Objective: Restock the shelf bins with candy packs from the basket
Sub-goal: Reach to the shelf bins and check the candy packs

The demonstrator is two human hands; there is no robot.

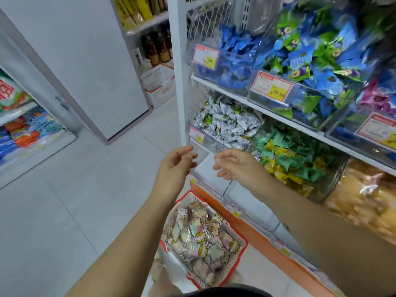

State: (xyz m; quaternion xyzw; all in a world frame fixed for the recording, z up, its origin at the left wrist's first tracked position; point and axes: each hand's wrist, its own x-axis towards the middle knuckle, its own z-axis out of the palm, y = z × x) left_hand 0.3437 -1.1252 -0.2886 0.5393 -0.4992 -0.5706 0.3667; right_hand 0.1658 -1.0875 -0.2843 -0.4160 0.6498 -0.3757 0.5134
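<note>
A red-rimmed white basket (242,243) stands on the floor below me, full of pastel candy packs (198,230) in clear wrappers. My left hand (175,166) and my right hand (237,166) hover side by side above it, fingers loosely curled, holding nothing. They are in front of a clear shelf bin (205,170) on the low shelf that looks bare inside. Just above it, another clear bin holds white and green candy packs (227,123).
More clear bins hold green and yellow candies (293,159), blue and green packs (310,61), blue packs (233,54) and a golden snack (368,202). A white pillar (96,67) and a white crate (160,86) stand ahead. Another rack (23,129) is at left.
</note>
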